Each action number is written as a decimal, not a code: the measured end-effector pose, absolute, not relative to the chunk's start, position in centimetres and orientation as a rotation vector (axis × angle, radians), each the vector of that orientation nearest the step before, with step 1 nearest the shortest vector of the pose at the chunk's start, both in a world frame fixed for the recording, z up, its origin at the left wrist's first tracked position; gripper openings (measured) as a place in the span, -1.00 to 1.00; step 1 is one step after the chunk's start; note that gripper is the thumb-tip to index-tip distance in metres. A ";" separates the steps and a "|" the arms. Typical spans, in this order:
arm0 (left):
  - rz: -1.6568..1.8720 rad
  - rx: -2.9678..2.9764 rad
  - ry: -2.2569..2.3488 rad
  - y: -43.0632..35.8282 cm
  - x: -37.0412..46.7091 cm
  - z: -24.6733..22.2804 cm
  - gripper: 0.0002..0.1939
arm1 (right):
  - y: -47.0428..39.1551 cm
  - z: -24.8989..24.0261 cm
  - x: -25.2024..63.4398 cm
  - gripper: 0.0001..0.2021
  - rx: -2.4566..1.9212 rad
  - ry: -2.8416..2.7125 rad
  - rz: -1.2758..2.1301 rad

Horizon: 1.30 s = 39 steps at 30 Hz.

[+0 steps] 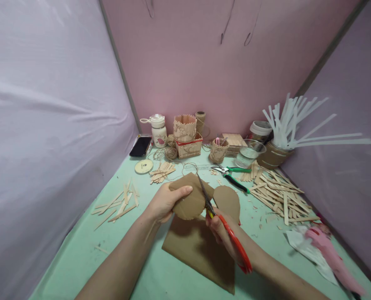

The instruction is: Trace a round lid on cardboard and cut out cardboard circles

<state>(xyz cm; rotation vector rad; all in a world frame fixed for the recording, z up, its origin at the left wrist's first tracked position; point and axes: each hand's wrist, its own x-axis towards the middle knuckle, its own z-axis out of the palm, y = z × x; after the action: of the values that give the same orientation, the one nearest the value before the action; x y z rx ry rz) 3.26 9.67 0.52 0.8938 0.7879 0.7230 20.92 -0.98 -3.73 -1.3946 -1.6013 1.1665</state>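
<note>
My left hand (169, 200) pinches a piece of brown cardboard (190, 202) by its left side, thumb on top. The lower edge of that piece is cut to a curve. My right hand (219, 229) is closed round red-handled scissors (235, 241), whose blades lie at the right edge of the cardboard. Just behind the scissors, a rounded cardboard cutout (227, 202) rests on the table. A larger flat cardboard sheet (200, 254) lies beneath both hands, partly hidden by them.
Green-handled pruning shears (235, 175) and a heap of wooden sticks (282, 196) lie to the right, near a pink glue gun (335, 258). More sticks (119, 204) are at left. Along the back stand a bottle (159, 131), stick-covered containers (188, 146) and a clear bowl (249, 154).
</note>
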 end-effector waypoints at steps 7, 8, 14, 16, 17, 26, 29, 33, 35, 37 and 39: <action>0.721 0.906 0.792 9.7 3.1 0.6 -0.60 | -1.0 -3.2 21.0 -0.42 -1.452 -1.608 1.193; 0.719 0.905 0.795 9.7 3.1 0.6 -0.59 | -0.9 -3.0 20.9 -0.42 -1.454 -1.615 1.184; 0.711 0.904 0.812 9.9 2.9 0.9 -0.59 | -0.8 -1.8 20.7 -0.41 -1.468 -1.623 1.171; 0.709 0.905 0.818 9.9 2.9 0.9 -0.59 | -0.8 -1.8 20.8 -0.40 -1.475 -1.626 1.174; 0.706 0.906 0.822 9.9 2.8 0.9 -0.59 | -0.8 -1.8 20.8 -0.40 -1.473 -1.631 1.180; 0.655 0.938 0.836 10.1 2.5 1.1 -0.57 | -0.7 -1.7 21.3 -0.37 -1.551 -1.683 1.179; 0.655 0.949 0.838 10.2 2.4 1.0 -0.57 | -0.6 -1.7 21.3 -0.38 -1.580 -1.685 1.229; 0.643 0.952 0.828 10.4 2.1 0.8 -0.61 | -0.5 -1.8 21.3 -0.38 -1.607 -1.679 1.259; 0.631 0.955 0.819 10.5 2.0 0.8 -0.62 | -0.5 -1.8 21.3 -0.39 -1.604 -1.672 1.274; 0.621 0.960 0.810 10.6 1.9 0.8 -0.63 | -0.5 -1.9 21.4 -0.40 -1.601 -1.659 1.294; 0.623 0.961 0.801 10.6 1.9 0.7 -0.62 | -0.5 -2.0 21.5 -0.41 -1.594 -1.655 1.296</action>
<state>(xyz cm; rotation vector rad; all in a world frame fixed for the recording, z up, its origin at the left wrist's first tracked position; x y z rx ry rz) 1.91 10.60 0.69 0.9608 0.8006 0.6229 21.45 -0.51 -2.00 -1.5938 -1.6550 1.2958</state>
